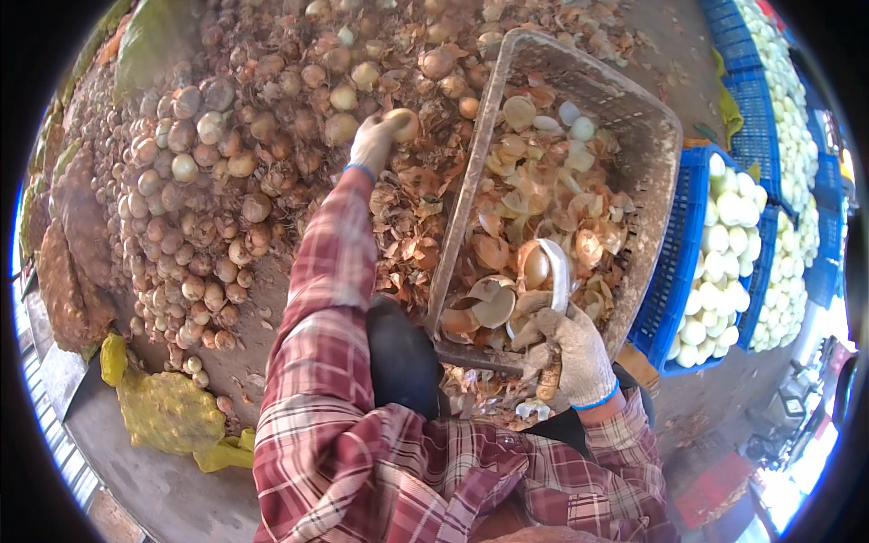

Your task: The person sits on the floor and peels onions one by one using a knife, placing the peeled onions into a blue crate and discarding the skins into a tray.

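Observation:
My left hand [372, 144], in a pale work glove, reaches to the heap of unpeeled onions [261, 129], its fingers closed around a yellow onion [403, 126]. My right hand [577, 353], gloved too, grips the wooden handle [548, 380] of a curved blade [558, 268] that points away from me over the near end of a dirty plastic crate [468, 197]. Onion skins [536, 193] fill the crate's bottom, with a few pale, peeled-looking pieces among them.
Blue plastic crates [679, 237] of peeled onions [713, 271] stand to the right, with more behind. Full sacks [75, 285] lie at the far left, and a yellow sack [170, 413] at the lower left. Loose skins [414, 203] cover the floor beside the dirty crate.

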`<state>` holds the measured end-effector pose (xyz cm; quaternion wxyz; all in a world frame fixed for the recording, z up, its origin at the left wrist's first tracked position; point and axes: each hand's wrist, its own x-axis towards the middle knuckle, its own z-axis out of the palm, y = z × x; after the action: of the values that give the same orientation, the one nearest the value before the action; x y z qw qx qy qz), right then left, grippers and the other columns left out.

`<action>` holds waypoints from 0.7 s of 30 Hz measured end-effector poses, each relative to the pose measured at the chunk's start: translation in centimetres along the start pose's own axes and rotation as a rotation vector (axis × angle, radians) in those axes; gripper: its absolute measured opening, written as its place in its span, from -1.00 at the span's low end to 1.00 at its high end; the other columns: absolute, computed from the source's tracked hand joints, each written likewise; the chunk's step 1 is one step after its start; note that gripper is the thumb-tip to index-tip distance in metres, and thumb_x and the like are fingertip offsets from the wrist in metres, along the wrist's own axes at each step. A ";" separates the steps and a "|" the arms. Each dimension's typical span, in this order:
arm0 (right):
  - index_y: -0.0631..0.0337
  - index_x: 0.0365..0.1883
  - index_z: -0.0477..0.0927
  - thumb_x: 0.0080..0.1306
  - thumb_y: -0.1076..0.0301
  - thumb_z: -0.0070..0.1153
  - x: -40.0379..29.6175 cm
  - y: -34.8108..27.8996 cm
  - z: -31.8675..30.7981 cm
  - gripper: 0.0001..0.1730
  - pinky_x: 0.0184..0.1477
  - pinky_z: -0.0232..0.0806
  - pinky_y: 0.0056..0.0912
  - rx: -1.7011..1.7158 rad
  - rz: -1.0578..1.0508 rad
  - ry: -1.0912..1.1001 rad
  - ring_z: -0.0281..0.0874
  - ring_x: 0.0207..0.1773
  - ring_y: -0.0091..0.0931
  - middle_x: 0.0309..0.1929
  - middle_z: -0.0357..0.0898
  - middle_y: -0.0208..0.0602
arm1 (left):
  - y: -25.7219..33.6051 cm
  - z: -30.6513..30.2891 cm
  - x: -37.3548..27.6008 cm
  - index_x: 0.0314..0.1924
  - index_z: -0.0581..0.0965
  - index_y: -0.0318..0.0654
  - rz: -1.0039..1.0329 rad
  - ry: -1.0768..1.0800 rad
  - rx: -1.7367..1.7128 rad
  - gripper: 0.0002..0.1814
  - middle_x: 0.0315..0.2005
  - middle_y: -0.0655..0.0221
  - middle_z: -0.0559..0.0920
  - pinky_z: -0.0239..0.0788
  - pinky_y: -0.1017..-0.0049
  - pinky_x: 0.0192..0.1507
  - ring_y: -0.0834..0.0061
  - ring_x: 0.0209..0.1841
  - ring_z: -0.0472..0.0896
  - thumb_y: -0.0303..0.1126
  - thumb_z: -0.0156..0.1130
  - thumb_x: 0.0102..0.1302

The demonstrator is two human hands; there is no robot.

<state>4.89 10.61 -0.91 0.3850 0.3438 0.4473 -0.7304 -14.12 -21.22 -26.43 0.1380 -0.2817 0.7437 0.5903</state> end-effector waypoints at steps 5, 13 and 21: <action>0.34 0.06 0.38 0.44 0.27 -0.06 -1.0 1.7 1.1 -0.65 -0.65 0.37 -0.63 -0.222 -0.394 -0.073 0.51 -0.64 -0.57 -0.49 0.56 -0.25 | 9.3 -1.8 -15.5 0.27 0.30 -0.27 0.242 -0.439 -0.739 -0.21 -0.05 0.24 0.58 0.56 0.44 -0.19 0.39 -0.07 0.62 -0.08 0.39 0.13; 0.27 -0.07 0.49 0.40 0.38 -0.01 -4.7 -2.1 4.3 -0.80 -0.46 0.39 -0.67 -0.053 -0.957 0.046 0.47 -0.45 -0.70 -0.37 0.49 -0.41 | 20.4 2.3 -35.2 0.22 0.34 -0.37 0.404 -0.601 -0.243 -0.32 0.00 0.22 0.54 0.53 0.54 -0.13 0.47 -0.02 0.58 -0.49 0.28 0.03; 0.10 -0.11 0.51 0.24 0.37 0.12 -8.5 -2.3 -2.4 -0.76 -0.47 0.44 -0.21 -1.177 -1.489 0.537 0.60 -0.51 -0.31 -0.58 0.54 -0.24 | 18.0 7.3 -36.8 0.17 0.35 -0.39 0.544 -0.412 -0.346 -0.28 -0.08 0.23 0.56 0.51 0.52 -0.14 0.45 -0.14 0.61 -0.39 0.29 -0.08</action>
<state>7.23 15.72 6.33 -0.1780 -0.1177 0.9141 -0.3448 4.05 -2.23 5.88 0.0731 0.0312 0.6372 0.7666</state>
